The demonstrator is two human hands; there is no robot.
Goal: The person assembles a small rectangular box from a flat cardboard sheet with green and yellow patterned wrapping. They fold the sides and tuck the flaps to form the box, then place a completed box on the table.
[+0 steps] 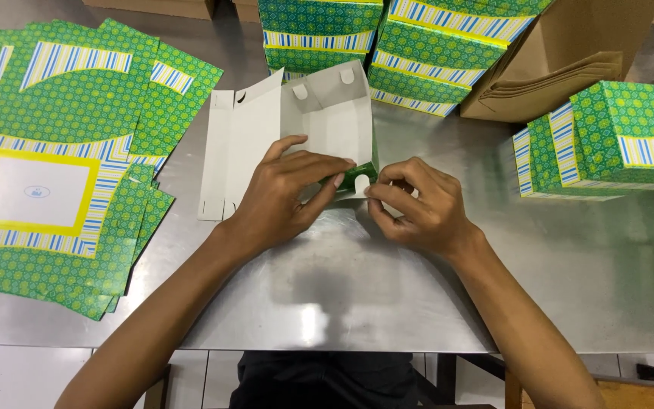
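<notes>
Both my hands work a half-folded carton at the middle of the frame.

My left hand (pixel 285 197) lies fingers extended and half open, pressing on the carton's (pixel 297 129) near wall; my right hand (pixel 418 204) is curled, thumb and forefinger pinching its small white tab (pixel 361 182). The carton shows a plain white inside, one panel flat to the left, green print at the corner. Flat green blanks (pixel 54 151) lie at left, finished boxes (pixel 615 136) at right, on the steel table (pixel 569 265).
</notes>
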